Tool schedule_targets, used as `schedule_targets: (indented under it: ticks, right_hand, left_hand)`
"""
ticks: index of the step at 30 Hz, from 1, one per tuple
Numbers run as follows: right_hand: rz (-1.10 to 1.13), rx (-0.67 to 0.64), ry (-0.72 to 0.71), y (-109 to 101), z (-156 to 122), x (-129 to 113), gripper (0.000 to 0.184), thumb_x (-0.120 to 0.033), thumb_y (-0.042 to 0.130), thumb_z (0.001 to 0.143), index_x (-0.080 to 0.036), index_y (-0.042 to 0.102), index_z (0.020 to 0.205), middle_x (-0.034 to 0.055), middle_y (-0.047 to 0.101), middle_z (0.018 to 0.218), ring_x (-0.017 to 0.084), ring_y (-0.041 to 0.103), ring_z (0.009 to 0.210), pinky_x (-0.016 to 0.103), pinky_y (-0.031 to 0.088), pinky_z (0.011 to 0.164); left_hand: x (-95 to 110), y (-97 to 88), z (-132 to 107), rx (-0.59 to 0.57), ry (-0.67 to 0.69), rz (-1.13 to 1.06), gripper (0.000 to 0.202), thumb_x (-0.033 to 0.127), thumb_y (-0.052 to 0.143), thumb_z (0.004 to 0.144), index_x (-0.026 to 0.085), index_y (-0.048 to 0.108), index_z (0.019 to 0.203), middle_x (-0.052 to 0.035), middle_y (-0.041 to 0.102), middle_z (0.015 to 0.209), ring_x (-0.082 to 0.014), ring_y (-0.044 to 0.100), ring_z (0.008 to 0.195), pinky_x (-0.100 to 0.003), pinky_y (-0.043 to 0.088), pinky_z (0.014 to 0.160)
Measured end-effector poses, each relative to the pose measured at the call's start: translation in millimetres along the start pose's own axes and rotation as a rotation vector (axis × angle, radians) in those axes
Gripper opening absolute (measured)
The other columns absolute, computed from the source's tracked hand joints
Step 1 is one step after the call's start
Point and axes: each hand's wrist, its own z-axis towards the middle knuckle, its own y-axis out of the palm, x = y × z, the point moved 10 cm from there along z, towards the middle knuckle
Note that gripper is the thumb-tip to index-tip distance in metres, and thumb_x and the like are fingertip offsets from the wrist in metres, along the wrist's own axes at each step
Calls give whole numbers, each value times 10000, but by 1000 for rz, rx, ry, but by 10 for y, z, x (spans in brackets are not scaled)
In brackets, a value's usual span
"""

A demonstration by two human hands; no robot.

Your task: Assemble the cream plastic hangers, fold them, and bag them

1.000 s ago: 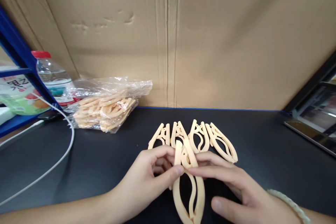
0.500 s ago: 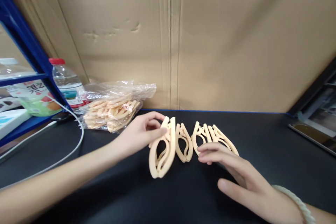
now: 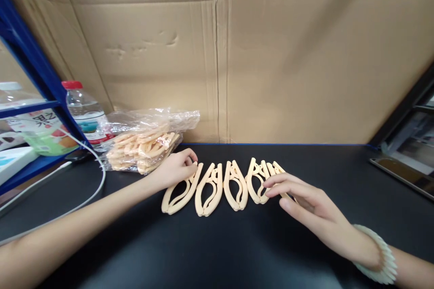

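Observation:
Several cream folding clothes hangers, folded up, lie in a fanned row on the black table. My left hand (image 3: pixel 181 165) pinches the upper end of the leftmost folding hanger (image 3: pixel 176 203), and its fingers cover part of that end. Beside it are a second hanger (image 3: pixel 199 198), a third hanger (image 3: pixel 228 192) and a fourth hanger (image 3: pixel 250 185). My right hand (image 3: pixel 312 207), with a pale bracelet at the wrist, is open over the right end of the row. It partly hides the rightmost hanger (image 3: pixel 276 168); whether its fingertips touch a hanger I cannot tell.
A clear plastic bag (image 3: pixel 149 144) full of similar hangers lies at the back left. Behind it stand a red-capped bottle (image 3: pixel 88 115) and a blue shelf (image 3: pixel 54 104). A white cable (image 3: pixel 103 174) curves across the left. Cardboard (image 3: pixel 288 67) walls the back; a flat device (image 3: pixel 400 176) lies right.
My left hand has moved left and lower; the hanger it held up in front of the row is now down in the row. My right hand has shifted slightly, its fingers still apart.

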Motion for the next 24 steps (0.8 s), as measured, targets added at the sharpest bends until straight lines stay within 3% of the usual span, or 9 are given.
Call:
schedule_targets:
  ticks: [3,5,9,13,16,18,21,24]
  right_hand:
    - [-80,44,-51,-73,32,13,166,-239,505,957,-296,644,1027,23,626,1122,175,579,1100,316,467,967]
    - [-167,59,-108,-105,49,-7,170,-204,506,949,-281,624,1045,31,634,1075,180,586,1059,336,476,948]
    - [-431,-23,-198,-41,57,-46,225,-169,478,940,-243,578,1127,72,625,1108,217,558,1102,417,474,961]
    - [-720,-156,-167,91,3,14,381,-257,486,937,-209,501,1315,135,506,1373,296,426,1308,527,403,1052]
    - [-822,-262,-103,202,-67,79,518,-398,461,956,-249,388,1446,124,372,1509,349,279,1410,608,336,1081]
    - [-837,-336,-23,263,-112,152,567,-481,419,963,-313,299,1492,88,292,1557,375,199,1433,663,299,1072]
    - [-810,-394,86,295,-151,240,611,-557,374,960,-361,198,1512,58,171,1594,395,110,1441,699,241,1072]
    - [-776,-396,115,293,-141,255,635,-588,379,948,-391,155,1508,46,103,1604,410,64,1439,716,193,1073]
  left_hand:
    - [35,-18,-19,44,57,124,221,367,477,787,187,534,903,-28,639,729,-233,622,680,-328,453,622]
    - [95,-48,-49,86,87,200,268,382,466,820,173,550,966,-82,661,897,-270,636,772,-384,467,699]
    - [323,-33,-193,109,149,507,441,433,363,917,132,554,1175,-160,622,1154,-355,614,1023,-492,476,845]
    - [427,180,-491,-87,123,625,640,571,376,906,190,435,1417,-169,507,1395,-396,531,1204,-521,499,894]
    - [470,355,-731,-233,126,600,715,635,467,846,365,299,1486,-80,261,1582,-442,312,1382,-587,457,949]
    - [460,439,-824,-311,100,593,742,662,475,831,412,240,1489,-59,170,1604,-470,197,1412,-639,425,954]
    - [489,479,-854,-343,83,592,753,666,430,855,372,181,1502,-87,127,1602,-458,129,1426,-643,400,980]
    - [568,485,-843,-322,111,597,735,651,431,867,364,187,1498,-113,132,1594,-460,148,1420,-647,399,978]
